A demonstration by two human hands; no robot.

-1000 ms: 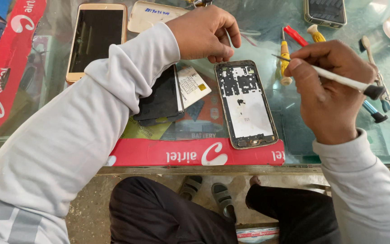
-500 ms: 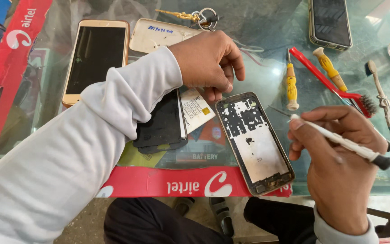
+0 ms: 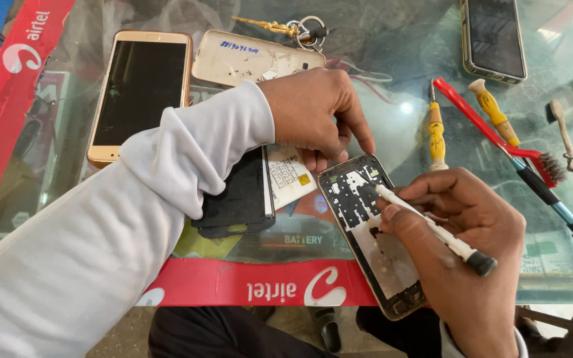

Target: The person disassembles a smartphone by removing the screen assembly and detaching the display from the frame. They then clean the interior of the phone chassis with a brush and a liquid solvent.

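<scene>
- Right hand point(image 3: 462, 245) grips a white tool point(image 3: 432, 229) over the opened phone point(image 3: 374, 232).
- Left hand point(image 3: 316, 113) pinches the phone's top edge.
- Upper right: screwdrivers point(image 3: 436, 129) and a red brush point(image 3: 499, 136) on the glass table point(image 3: 399, 86); upper left: a gold phone point(image 3: 139, 93).

I am viewing a glass surface point(image 3: 399, 106), see-through, with a red strip point(image 3: 260, 282) running along its near edge. Lying on it: a gold phone point(image 3: 139, 93) face up at far left, a pale back cover point(image 3: 253, 59) beside it, a key ring point(image 3: 300, 30) just beyond. An opened phone point(image 3: 366, 225) is lying near the front edge, a dark flat pack and a card point(image 3: 286, 176) just left of it. At right I am seeing a yellow screwdriver point(image 3: 436, 129), a red brush point(image 3: 499, 136), a second screwdriver, a dark phone point(image 3: 493, 36).
</scene>
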